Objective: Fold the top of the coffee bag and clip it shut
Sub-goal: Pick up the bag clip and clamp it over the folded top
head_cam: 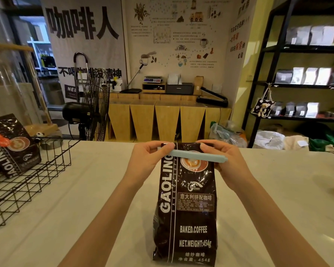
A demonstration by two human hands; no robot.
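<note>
A dark brown coffee bag [187,212] with white lettering stands upright on the pale counter [85,199] in front of me. Its top is folded down. A long light-blue clip [199,156] lies across the bag just under the fold, tilted down to the right. My left hand [148,157] pinches the clip's left end and the bag's top corner. My right hand [226,160] grips the clip's right part with the thumb on top of the fold. Whether the clip is snapped shut cannot be seen.
A black wire basket [27,182] sits at the left of the counter with another coffee bag [10,145] bearing a red clip in it. Beyond the counter stand a black fan [91,108], wooden cabinets and a black shelf unit [297,78] with bags.
</note>
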